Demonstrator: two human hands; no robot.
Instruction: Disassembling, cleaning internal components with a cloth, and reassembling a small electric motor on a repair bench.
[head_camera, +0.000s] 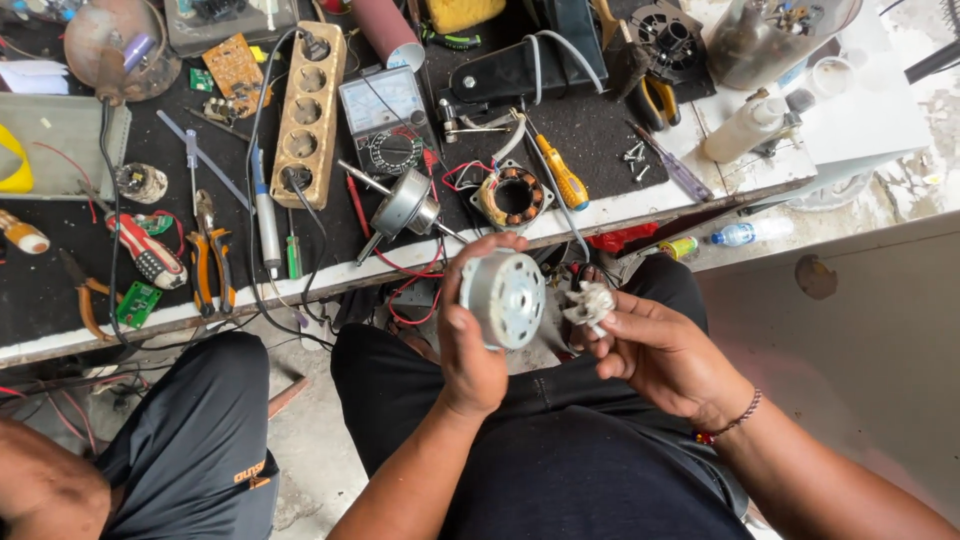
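Two hands, one motor part over the lap.
Left hand (470, 350) clasps the round metal motor housing (503, 298) by its rim, likely heavy, rigid, slick; right hand (655, 350) pinches a crumpled white rag (590, 303) just beside it, below the surface (600, 210).

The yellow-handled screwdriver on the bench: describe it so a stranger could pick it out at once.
Start at the black mat covering the workbench, then find the copper-wound stator ring near its front edge. The yellow-handled screwdriver lies just right of that ring, slanting. It is the only tool there with a plain bright yellow grip; the pliers far to the left have orange handles.
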